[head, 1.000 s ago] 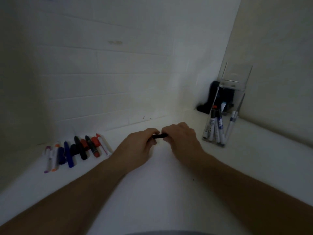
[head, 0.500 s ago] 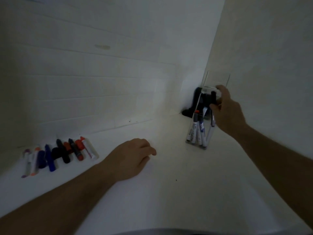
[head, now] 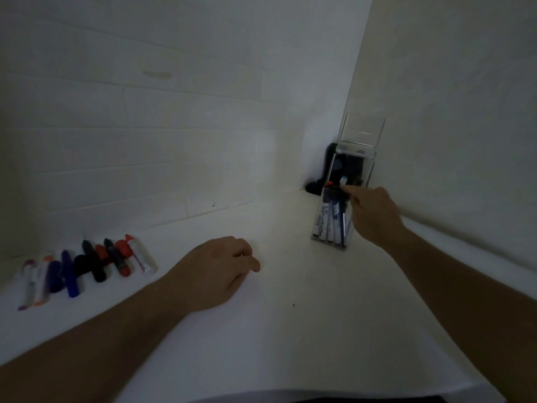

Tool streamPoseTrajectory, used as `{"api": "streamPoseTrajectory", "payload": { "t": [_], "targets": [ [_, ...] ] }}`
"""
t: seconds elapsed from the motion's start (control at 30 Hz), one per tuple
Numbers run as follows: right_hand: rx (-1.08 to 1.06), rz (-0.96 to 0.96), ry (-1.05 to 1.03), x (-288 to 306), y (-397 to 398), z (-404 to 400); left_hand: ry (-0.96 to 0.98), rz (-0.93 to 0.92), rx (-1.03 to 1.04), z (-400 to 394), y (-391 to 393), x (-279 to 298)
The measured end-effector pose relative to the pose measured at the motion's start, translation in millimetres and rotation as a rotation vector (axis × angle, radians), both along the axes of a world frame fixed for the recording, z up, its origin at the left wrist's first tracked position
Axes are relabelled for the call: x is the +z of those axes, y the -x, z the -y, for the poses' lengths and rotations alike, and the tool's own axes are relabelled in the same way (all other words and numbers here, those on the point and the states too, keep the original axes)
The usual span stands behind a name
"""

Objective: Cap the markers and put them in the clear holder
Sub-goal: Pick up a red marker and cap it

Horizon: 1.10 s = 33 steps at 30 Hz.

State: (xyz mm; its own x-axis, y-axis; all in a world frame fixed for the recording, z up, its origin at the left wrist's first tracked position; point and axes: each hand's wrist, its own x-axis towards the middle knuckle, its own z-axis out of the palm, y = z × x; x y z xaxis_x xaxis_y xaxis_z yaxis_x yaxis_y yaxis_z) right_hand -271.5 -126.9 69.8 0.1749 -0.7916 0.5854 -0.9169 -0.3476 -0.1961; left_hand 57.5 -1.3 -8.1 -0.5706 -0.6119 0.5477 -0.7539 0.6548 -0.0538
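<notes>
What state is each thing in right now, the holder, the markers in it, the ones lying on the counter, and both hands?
Clear holder: upright in the corner, open at the top.
Markers in the holder: standing, capped.
Markers and caps on the counter: lying in a row by the wall; capped or not is hard to tell.
Left hand: resting on the counter, fingers loosely curled, holding nothing.
Right hand: at the holder's front, finger extended, holding nothing visible.

A tall clear holder (head: pixel 360 135) stands upright in the corner with capped markers (head: pixel 331 219) upright inside; a row of loose markers and caps (head: pixel 87 266) lies far left on the desk (head: pixel 290 330)
</notes>
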Motion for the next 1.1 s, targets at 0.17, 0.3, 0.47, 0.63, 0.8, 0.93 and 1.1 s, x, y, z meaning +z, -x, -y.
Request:
{"api": "streamPoseTrajectory", "payload": {
  "t": [0.17,0.3,0.47,0.63,0.8,0.93,1.1],
  "targets": [
    [-0.069,-0.053,0.322,2,-32,-23,0.023,-0.016,0.004,1,-6,11],
    [0.387,0.035,0.207,-16,-105,-42,0.073,-0.231,0.245,1,-42,41],
    [0.792,-0.014,-0.102,-46,-210,-75,0.041,-0.428,0.609,-13,-107,64],
    [0.972,-0.090,-0.419,-56,-277,-96,-0.106,-0.669,0.903,-21,-132,69],
    [0.799,-0.252,-0.298,-64,-293,-86,-0.219,-0.610,0.992,-20,-138,64],
    [0.518,-0.378,-0.261,-61,-262,-65,-0.414,-0.465,1.030,-22,-131,63],
    [0.400,-0.042,-0.285,-67,-188,-40,-0.676,-0.390,0.976,-25,-128,61]
  ]
}}
